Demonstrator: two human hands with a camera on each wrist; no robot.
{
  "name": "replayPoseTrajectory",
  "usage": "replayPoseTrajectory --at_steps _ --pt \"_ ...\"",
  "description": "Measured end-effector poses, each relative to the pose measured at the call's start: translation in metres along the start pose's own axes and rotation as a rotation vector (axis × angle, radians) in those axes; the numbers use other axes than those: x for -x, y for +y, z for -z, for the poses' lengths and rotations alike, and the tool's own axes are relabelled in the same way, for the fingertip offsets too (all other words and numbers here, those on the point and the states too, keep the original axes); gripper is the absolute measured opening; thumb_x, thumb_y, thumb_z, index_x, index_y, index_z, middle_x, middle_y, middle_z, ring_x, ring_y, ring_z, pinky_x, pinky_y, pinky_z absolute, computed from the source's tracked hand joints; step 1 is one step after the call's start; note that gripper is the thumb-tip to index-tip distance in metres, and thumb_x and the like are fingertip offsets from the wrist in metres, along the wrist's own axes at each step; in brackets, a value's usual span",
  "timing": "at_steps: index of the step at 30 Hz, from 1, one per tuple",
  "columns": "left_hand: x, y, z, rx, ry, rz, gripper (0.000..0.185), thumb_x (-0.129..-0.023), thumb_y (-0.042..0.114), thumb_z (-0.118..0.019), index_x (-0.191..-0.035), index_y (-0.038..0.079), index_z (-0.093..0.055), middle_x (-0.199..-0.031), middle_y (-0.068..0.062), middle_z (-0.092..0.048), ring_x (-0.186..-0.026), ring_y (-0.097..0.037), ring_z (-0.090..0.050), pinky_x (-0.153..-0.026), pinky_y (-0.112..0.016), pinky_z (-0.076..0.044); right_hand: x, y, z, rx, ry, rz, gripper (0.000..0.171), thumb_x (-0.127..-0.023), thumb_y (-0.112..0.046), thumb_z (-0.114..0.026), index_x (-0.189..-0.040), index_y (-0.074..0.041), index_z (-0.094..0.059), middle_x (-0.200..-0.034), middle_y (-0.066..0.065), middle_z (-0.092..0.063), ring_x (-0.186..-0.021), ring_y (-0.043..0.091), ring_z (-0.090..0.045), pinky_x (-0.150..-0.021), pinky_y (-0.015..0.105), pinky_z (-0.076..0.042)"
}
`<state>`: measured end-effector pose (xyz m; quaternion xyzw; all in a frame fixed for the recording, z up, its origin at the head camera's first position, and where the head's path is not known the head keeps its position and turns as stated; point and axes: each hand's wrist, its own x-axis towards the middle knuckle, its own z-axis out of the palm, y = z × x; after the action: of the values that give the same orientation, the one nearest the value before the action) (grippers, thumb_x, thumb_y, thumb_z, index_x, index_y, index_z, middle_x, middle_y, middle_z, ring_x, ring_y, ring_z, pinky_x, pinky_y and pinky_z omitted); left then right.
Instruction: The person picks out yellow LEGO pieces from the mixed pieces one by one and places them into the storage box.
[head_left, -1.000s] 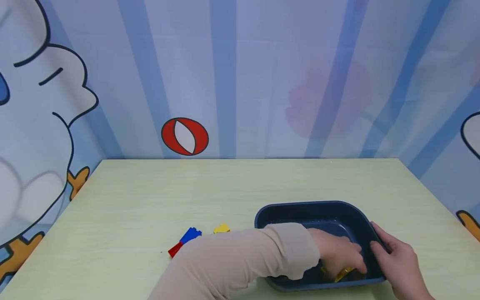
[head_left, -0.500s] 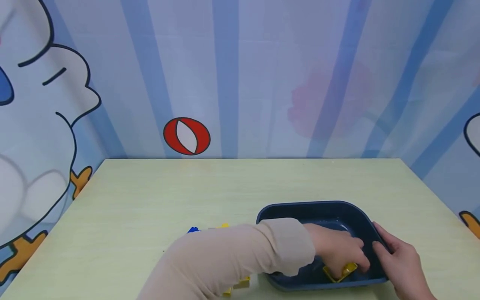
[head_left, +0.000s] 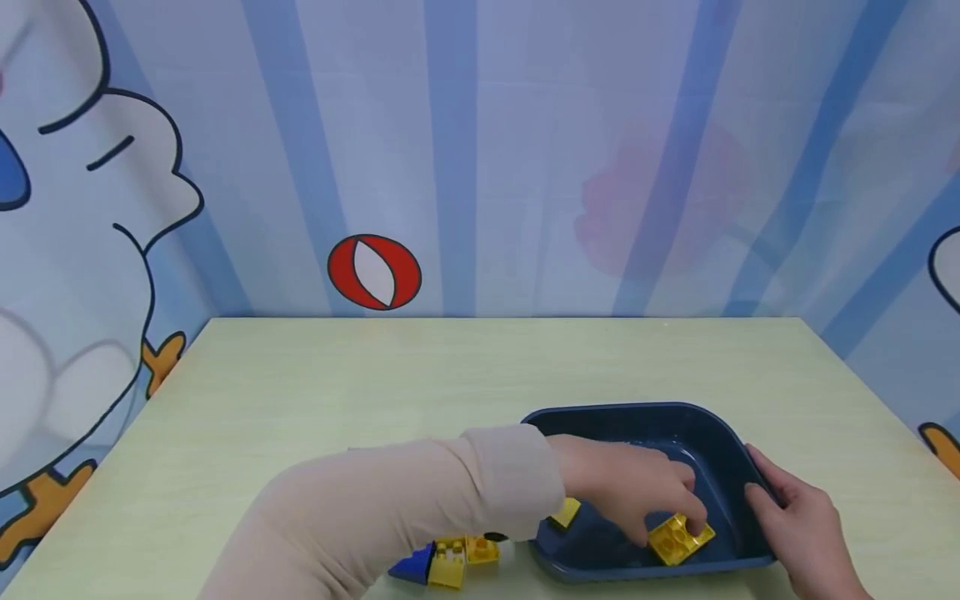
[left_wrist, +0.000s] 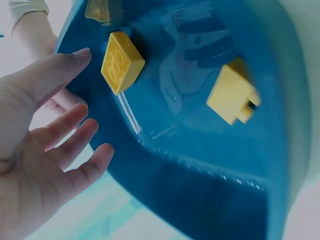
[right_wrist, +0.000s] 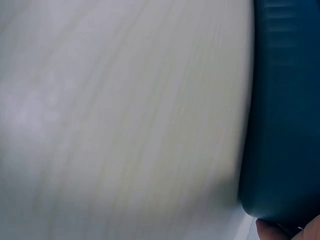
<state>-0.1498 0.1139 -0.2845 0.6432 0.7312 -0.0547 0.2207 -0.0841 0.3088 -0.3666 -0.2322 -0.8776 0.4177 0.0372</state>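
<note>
My left hand is inside a dark blue plastic tray, with its fingers over a clear yellow toy building brick. In the left wrist view the left hand has loosely bent, spread fingers and nothing between them. Near that hand lies a solid yellow brick with its hollow side showing, and another yellow brick sits further along the tray floor. My right hand grips the tray's right wall, thumb at the rim. In the right wrist view only its fingertips show, at the tray's corner.
On the table left of the tray, partly under the left sleeve, are a blue brick, a yellow brick and a clear yellow one. A patterned blue curtain stands behind the pale table.
The left hand has let go of the clear yellow brick, which lies in the tray, and has drawn back left. Its sleeve now covers other table bricks. The right hand keeps holding the tray.
</note>
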Motion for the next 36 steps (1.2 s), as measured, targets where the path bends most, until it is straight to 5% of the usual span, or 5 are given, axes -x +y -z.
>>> replayPoseTrajectory --at_steps 8,26,36 --pt "0.034 -0.017 0.0 0.052 0.112 0.019 0.045 -0.083 0.014 -0.071 -0.125 0.019 -0.056 -0.121 0.004 -0.049 -0.098 -0.005 -0.048 -0.081 -0.008 -0.038 0.0 0.0 -0.001 -0.012 0.012 0.003 0.049 -0.094 -0.01 -0.044 -0.142 -0.005 -0.034 -0.137 0.027 -0.035 -0.127 0.043 -0.034 -0.086 0.046 -0.041" --pt "0.105 -0.043 -0.014 0.109 0.248 0.195 0.039 -0.081 0.014 -0.073 -0.118 0.018 -0.062 -0.117 -0.001 -0.052 -0.101 -0.01 -0.049 -0.083 -0.014 -0.042 0.001 -0.002 0.0 -0.001 -0.02 0.002 0.049 -0.095 -0.01 -0.042 -0.143 -0.004 -0.031 -0.138 0.028 -0.032 -0.127 0.045 -0.032 -0.089 0.049 -0.039" --pt "0.131 -0.057 -0.03 0.211 0.229 0.317 0.025 -0.08 0.009 -0.073 -0.102 0.018 -0.066 -0.108 0.001 -0.054 -0.098 -0.013 -0.051 -0.082 -0.019 -0.044 0.001 -0.001 -0.001 -0.014 -0.008 -0.004 0.049 -0.095 -0.011 -0.043 -0.142 -0.005 -0.032 -0.138 0.027 -0.033 -0.127 0.044 -0.033 -0.087 0.047 -0.04"
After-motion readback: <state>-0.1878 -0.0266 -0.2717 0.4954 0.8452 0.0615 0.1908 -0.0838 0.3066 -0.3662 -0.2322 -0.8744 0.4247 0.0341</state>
